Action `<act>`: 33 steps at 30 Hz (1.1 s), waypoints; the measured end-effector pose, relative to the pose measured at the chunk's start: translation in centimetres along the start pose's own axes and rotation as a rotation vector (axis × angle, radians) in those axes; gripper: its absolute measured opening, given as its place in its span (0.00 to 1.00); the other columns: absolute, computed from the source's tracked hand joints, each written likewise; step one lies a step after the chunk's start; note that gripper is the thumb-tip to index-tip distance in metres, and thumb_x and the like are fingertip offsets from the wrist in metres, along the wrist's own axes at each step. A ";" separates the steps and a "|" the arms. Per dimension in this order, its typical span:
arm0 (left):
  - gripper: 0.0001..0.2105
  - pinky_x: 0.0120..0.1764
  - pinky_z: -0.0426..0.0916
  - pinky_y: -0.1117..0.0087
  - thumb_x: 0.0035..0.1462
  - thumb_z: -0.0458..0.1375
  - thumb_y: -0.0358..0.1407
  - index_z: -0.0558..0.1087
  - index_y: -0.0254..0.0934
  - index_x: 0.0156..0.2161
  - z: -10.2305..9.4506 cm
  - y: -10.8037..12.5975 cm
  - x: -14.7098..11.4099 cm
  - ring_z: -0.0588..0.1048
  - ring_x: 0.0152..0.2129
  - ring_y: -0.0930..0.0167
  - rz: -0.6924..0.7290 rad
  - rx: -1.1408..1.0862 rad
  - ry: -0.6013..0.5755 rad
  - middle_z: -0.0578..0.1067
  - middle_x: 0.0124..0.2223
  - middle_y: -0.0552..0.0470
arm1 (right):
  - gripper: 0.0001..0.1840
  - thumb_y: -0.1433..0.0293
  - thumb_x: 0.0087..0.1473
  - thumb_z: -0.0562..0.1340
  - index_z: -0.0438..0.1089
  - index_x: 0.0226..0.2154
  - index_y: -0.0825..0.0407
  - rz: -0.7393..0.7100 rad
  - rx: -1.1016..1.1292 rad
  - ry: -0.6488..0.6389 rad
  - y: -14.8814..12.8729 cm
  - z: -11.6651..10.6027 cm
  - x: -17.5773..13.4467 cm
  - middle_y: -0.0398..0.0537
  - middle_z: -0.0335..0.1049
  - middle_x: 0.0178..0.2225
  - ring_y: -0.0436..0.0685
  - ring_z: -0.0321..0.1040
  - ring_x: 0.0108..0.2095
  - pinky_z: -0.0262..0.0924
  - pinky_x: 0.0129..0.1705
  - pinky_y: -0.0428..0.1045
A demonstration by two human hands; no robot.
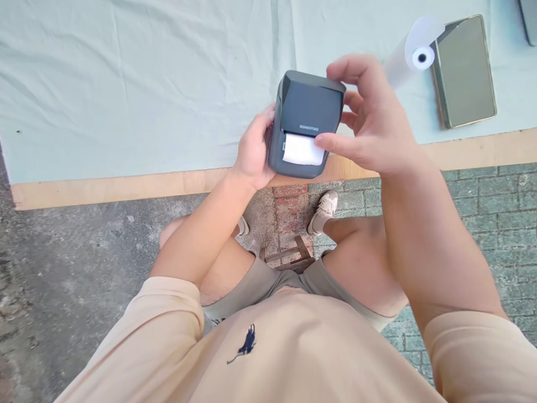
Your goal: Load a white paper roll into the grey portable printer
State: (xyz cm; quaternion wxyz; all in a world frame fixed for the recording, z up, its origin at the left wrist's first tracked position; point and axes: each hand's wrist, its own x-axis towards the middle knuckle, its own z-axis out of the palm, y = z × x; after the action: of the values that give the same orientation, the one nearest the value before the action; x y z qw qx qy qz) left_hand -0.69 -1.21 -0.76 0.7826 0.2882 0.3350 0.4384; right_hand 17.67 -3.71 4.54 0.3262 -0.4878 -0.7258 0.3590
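Observation:
A dark grey label printer (312, 106) is held up over the table's front edge, with its lid down. A white paper strip (302, 150) sticks out of its slot. My left hand (254, 148) wraps round the printer's left side, its fingers mostly hidden behind. On the other side my right hand (373, 120) grips the printer lightly, the thumb at the paper strip's upper right corner and the index finger at the top right corner. Its other fingers lie along the right side.
A white paper roll (405, 56) with a loose end lies on the pale blue cloth (168, 84) beyond my right hand. Beside it is a phone-like device (467, 75). A dark object (529, 19) shows at the top right corner. The wooden table edge (482, 148) runs above my knees.

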 end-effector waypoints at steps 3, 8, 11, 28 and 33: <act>0.13 0.51 0.75 0.65 0.62 0.48 0.41 0.72 0.38 0.35 0.0 0.0 0.1 0.76 0.53 0.64 0.024 -0.009 0.004 0.76 0.32 0.51 | 0.18 0.62 0.50 0.66 0.61 0.41 0.46 -0.080 -0.171 0.299 -0.4 0.6 0.4 0.53 0.67 0.48 0.58 0.67 0.46 0.63 0.38 0.51; 0.12 0.49 0.75 0.67 0.61 0.51 0.43 0.73 0.38 0.36 0.2 0.0 -0.1 0.79 0.45 0.67 0.039 0.028 -0.042 0.75 0.32 0.53 | 0.17 0.66 0.59 0.57 0.45 0.25 0.46 -0.037 -0.414 0.648 -1.3 1.3 1.8 0.45 0.56 0.28 0.54 0.57 0.28 0.58 0.32 0.52; 0.13 0.49 0.75 0.67 0.62 0.50 0.44 0.73 0.39 0.38 0.1 -0.1 -0.2 0.78 0.46 0.66 0.031 0.030 -0.076 0.76 0.33 0.52 | 0.13 0.71 0.55 0.58 0.51 0.26 0.46 0.001 -0.486 0.400 -2.1 1.0 2.2 0.44 0.65 0.29 0.54 0.65 0.31 0.62 0.38 0.52; 0.09 0.32 0.70 0.75 0.57 0.58 0.38 0.72 0.40 0.43 0.3 0.3 -1.0 0.76 0.30 0.76 0.046 0.060 -0.070 0.74 0.34 0.55 | 0.23 0.74 0.49 0.58 0.68 0.49 0.45 0.182 -0.891 -0.120 -3.3 0.5 2.4 0.46 0.76 0.44 0.69 0.68 0.45 0.59 0.38 0.59; 0.09 0.40 0.74 0.73 0.57 0.57 0.41 0.72 0.40 0.40 0.1 0.2 -0.5 0.78 0.33 0.73 0.037 0.008 -0.034 0.75 0.32 0.55 | 0.22 0.72 0.49 0.59 0.64 0.48 0.44 0.192 -0.576 0.049 -4.1 -0.6 1.6 0.45 0.74 0.47 0.61 0.69 0.42 0.60 0.41 0.57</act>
State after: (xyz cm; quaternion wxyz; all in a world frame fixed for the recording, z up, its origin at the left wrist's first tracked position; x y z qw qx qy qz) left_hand -0.93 -1.60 -0.37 0.7787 0.3049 0.3180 0.4467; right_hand 15.73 -3.21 8.48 0.1566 -0.6352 -0.7401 0.1556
